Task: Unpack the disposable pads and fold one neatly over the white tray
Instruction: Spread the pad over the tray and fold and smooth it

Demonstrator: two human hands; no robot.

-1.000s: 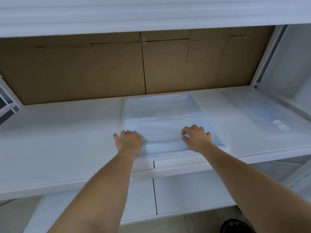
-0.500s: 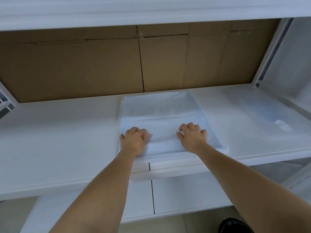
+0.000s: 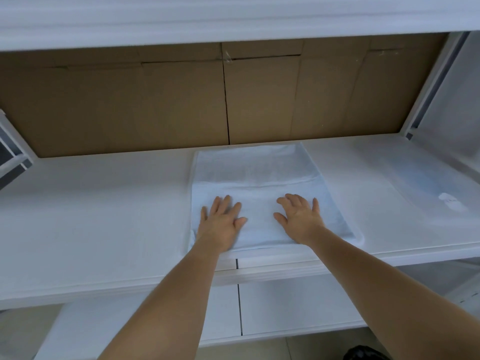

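Note:
A pale blue disposable pad [image 3: 255, 178] lies folded flat over the white tray [image 3: 359, 237] in the middle of the white shelf [image 3: 91, 216]; a fold line crosses it about halfway back. My left hand [image 3: 220, 222] presses flat on the pad's near left part with fingers spread. My right hand [image 3: 300, 218] lies flat on the near right part, fingers straight. Only the tray's near right rim shows from under the pad.
A clear plastic wrapper [image 3: 426, 188] lies on the shelf to the right of the pad. Brown cardboard [image 3: 130, 105] lines the back of the shelf. Another shelf board [image 3: 233, 16] hangs overhead, and a lower shelf [image 3: 285, 307] sits under my forearms.
Both hands went from curled at the pad's near edge to flat with spread fingers, sliding a little farther onto the pad.

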